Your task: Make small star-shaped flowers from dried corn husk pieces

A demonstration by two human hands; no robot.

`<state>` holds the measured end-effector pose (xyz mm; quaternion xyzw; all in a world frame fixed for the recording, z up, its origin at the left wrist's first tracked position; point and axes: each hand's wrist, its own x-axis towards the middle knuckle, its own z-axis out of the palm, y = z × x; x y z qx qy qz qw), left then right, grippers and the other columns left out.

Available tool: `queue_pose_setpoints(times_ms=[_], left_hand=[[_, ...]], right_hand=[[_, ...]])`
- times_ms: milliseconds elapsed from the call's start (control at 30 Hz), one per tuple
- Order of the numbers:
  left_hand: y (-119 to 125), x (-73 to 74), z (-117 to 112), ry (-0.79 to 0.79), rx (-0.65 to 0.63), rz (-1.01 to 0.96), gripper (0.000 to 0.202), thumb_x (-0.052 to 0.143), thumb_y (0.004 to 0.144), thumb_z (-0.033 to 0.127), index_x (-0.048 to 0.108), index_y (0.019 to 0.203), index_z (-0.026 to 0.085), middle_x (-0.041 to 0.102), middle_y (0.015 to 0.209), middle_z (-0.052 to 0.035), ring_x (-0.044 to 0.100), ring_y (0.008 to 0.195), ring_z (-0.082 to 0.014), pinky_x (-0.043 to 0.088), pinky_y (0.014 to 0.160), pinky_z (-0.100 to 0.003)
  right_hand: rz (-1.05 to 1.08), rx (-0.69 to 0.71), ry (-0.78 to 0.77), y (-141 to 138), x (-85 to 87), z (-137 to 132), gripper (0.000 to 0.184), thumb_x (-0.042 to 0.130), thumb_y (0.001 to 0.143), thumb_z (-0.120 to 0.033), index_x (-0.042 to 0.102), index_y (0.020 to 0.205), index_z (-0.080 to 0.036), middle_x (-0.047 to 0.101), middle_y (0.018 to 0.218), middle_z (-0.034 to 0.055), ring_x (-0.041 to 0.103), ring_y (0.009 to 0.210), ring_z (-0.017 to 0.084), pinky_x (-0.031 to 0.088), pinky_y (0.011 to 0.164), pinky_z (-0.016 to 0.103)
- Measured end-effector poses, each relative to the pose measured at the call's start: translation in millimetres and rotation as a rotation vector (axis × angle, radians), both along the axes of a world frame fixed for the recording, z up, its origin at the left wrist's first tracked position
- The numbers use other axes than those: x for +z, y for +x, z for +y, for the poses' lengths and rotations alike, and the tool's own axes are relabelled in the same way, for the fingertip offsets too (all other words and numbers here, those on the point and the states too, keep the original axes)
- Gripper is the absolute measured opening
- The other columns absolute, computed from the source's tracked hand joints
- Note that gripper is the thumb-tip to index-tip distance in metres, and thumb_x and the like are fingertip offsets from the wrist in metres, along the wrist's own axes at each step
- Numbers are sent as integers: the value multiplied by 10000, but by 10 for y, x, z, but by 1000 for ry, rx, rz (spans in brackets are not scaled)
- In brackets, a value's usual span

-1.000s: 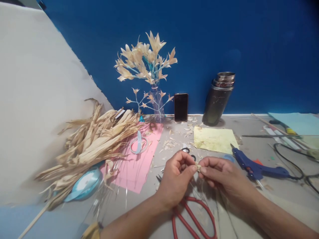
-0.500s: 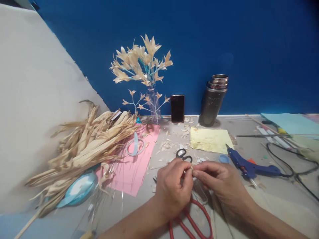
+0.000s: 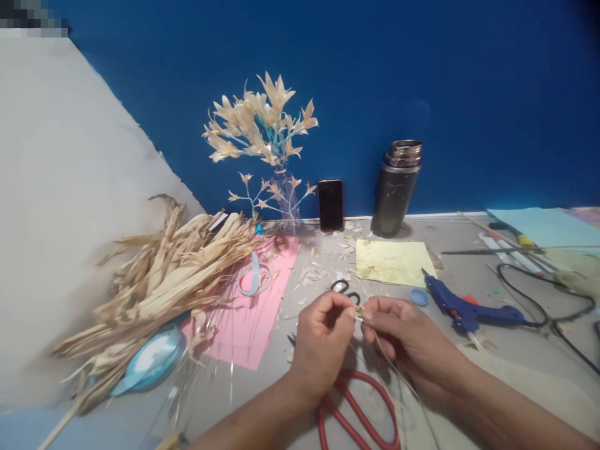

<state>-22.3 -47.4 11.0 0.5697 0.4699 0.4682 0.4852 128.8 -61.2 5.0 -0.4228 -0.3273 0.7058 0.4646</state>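
Note:
My left hand [image 3: 323, 347] and my right hand [image 3: 405, 340] meet above the grey table, fingertips pinched together on a small dried husk piece [image 3: 359, 310]. A thin wire stem [image 3: 389, 365] trails down from it under my right hand. Red-handled scissors [image 3: 359, 412] lie on the table beneath my wrists. Small black scissors [image 3: 344, 289] lie just beyond my fingers.
A pile of dried corn husks [image 3: 159, 281] lies left, over a pink sheet [image 3: 250, 312] bearing a ribbon roll [image 3: 254, 280]. A vase of husk flowers [image 3: 262, 131], a phone [image 3: 330, 205] and a metal flask [image 3: 396, 187] stand by the blue wall. A blue glue gun [image 3: 464, 309] and yellow paper [image 3: 394, 262] lie right.
Both hands stay pinched on the husk piece and have shifted slightly left in the picture. A thin wire now shows trailing beneath my right hand.

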Motion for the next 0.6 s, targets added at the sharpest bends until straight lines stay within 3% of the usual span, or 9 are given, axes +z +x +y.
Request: queue_pose_setpoints(times_ms=[100, 233, 333, 433, 600], left_hand=[[-22, 32, 34, -130, -50, -135, 140, 634, 813, 278, 627, 727, 167, 540, 566, 35, 433, 513, -88, 350, 517, -209], [-42, 46, 54, -192, -108, -207, 165, 661, 814, 313, 633, 733, 172, 558, 533, 24, 411, 498, -93, 316, 512, -219], [-43, 37, 47, -97, -114, -130, 146, 671, 815, 289, 684, 726, 174, 604, 617, -2, 502, 594, -122, 378, 594, -243], [-43, 28, 47, 19, -68, -35, 125, 675, 801, 234, 728, 705, 174, 593, 687, -8, 527, 683, -134, 399, 665, -253], [-41, 37, 64, -49, -41, -124, 115, 674, 793, 225, 695, 693, 173, 604, 660, 8, 476, 596, -101, 360, 587, -234]], right_hand=[[34, 68, 3, 11, 14, 19, 226, 763, 804, -344, 663, 730, -157, 647, 597, -13, 372, 397, 30, 241, 408, 179], [-24, 15, 48, 20, 36, 10, 288, 669, 887, -436, 738, 932, -159, 715, 744, 41, 412, 438, 43, 274, 420, 187], [-63, 35, 68, 26, 19, -1, 346, 714, 857, -494, 746, 884, -150, 670, 685, 18, 383, 442, 39, 231, 414, 189], [-107, 36, 48, 30, 5, -11, 300, 792, 801, -445, 717, 794, -155, 571, 555, -44, 313, 413, 26, 152, 407, 194], [-125, 95, 40, 32, 65, -30, 285, 773, 805, -406, 652, 721, -162, 546, 515, -59, 323, 414, 31, 156, 423, 199]])
